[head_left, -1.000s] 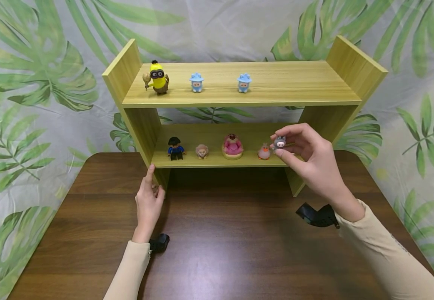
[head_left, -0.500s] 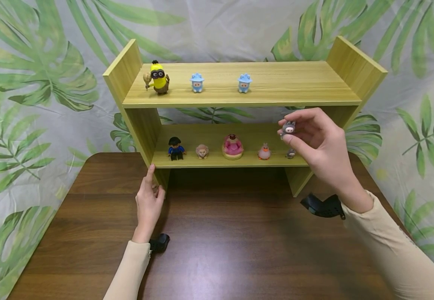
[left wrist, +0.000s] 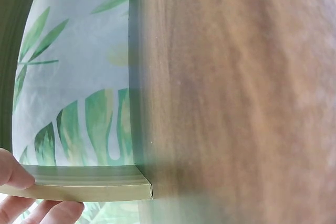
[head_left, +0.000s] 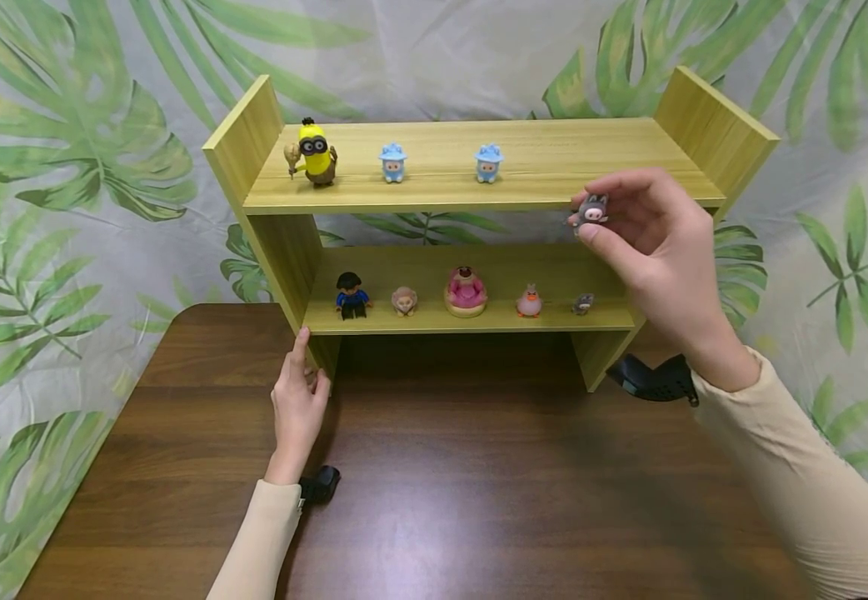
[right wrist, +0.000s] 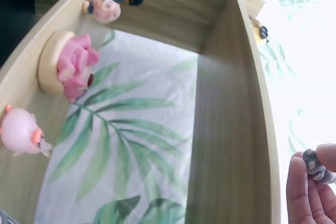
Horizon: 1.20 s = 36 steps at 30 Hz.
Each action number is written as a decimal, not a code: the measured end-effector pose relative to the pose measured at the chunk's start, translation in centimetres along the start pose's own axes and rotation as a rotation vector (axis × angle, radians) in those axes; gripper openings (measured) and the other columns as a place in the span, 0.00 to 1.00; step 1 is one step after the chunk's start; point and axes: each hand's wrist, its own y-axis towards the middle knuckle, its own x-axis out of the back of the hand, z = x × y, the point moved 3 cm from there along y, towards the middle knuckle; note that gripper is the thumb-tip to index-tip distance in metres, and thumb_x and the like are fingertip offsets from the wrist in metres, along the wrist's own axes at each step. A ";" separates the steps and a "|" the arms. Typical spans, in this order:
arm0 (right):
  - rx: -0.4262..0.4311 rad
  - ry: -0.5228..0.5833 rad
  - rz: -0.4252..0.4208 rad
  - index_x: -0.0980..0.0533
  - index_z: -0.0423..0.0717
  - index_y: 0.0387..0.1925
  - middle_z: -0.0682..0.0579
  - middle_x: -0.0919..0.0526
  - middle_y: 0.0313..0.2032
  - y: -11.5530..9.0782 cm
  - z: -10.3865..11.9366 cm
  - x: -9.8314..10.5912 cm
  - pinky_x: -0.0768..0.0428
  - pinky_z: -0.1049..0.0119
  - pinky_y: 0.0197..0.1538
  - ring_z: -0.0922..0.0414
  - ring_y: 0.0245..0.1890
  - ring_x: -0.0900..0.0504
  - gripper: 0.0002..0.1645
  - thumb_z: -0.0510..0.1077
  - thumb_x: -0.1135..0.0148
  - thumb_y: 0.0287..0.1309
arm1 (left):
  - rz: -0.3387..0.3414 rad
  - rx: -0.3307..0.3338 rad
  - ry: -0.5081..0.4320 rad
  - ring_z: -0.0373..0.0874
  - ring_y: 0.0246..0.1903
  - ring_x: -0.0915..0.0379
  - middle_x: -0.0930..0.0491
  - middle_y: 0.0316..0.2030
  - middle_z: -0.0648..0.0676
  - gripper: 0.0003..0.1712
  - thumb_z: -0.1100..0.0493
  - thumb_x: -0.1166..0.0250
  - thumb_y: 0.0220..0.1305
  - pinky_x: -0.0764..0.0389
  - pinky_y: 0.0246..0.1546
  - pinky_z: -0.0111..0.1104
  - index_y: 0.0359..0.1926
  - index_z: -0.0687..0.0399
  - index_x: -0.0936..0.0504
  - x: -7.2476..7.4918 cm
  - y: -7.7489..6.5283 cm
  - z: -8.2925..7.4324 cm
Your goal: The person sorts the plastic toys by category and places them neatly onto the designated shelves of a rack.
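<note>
My right hand (head_left: 666, 242) pinches a small grey eared figurine (head_left: 593, 215) between thumb and fingers, level with the front edge of the upper shelf board. The same grey figurine (right wrist: 315, 167) shows at the right edge of the right wrist view. A similar grey figurine (head_left: 583, 304) stands on the lower board, below that hand. My left hand (head_left: 300, 408) holds the left side panel of the wooden shelf (head_left: 434, 331) low down. In the left wrist view, the thumb lies on one face of the panel (left wrist: 89, 190) and the fingers on the other.
On the upper board stand a yellow minion figure (head_left: 316, 156) and two blue-hatted figurines (head_left: 393, 164). The lower board bears a blue-shirted doll (head_left: 351, 296), a pale lion-like figurine (head_left: 404, 302), a pink bear (head_left: 466, 293) and a pink duck (head_left: 529, 302). Brown table (head_left: 441, 483) beneath.
My right hand has risen and shifted right with the grey figurine, from beside the pink duck up to the upper board's edge. The second grey figurine has come into view. My left hand stays put.
</note>
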 end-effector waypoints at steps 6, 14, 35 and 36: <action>0.036 -0.015 -0.017 0.25 0.27 0.44 0.39 0.20 0.40 1.1 0.4 0.2 0.23 0.69 0.41 0.49 0.40 0.21 0.18 0.19 0.41 0.49 | 0.001 -0.001 -0.003 0.50 0.23 0.36 0.32 0.33 0.61 0.53 0.80 0.44 0.55 0.28 0.22 0.42 0.73 0.32 0.48 0.0 0.0 0.0; 0.100 -0.173 -0.014 0.24 0.29 0.43 0.39 0.19 0.39 2.4 0.6 0.5 0.22 0.69 0.40 0.51 0.37 0.20 0.14 0.23 0.40 0.53 | -0.001 -0.006 -0.002 0.49 0.23 0.36 0.32 0.32 0.61 0.54 0.81 0.44 0.54 0.29 0.22 0.41 0.73 0.33 0.48 0.0 0.0 0.1; -0.075 -0.425 -0.022 0.23 0.38 0.45 0.50 0.19 0.39 5.1 -0.9 1.1 0.25 0.73 0.42 0.61 0.38 0.21 0.16 0.26 0.39 0.53 | -0.001 -0.004 0.002 0.52 0.22 0.35 0.30 0.34 0.62 0.54 0.80 0.44 0.54 0.31 0.22 0.41 0.73 0.31 0.49 0.0 0.0 0.1; -0.072 -0.437 -0.018 0.23 0.38 0.45 0.51 0.19 0.39 5.1 -1.0 1.1 0.25 0.73 0.42 0.61 0.38 0.21 0.16 0.26 0.39 0.53 | -0.002 -0.005 0.003 0.52 0.22 0.35 0.30 0.34 0.62 0.54 0.80 0.44 0.54 0.30 0.22 0.41 0.73 0.31 0.49 0.0 0.0 0.1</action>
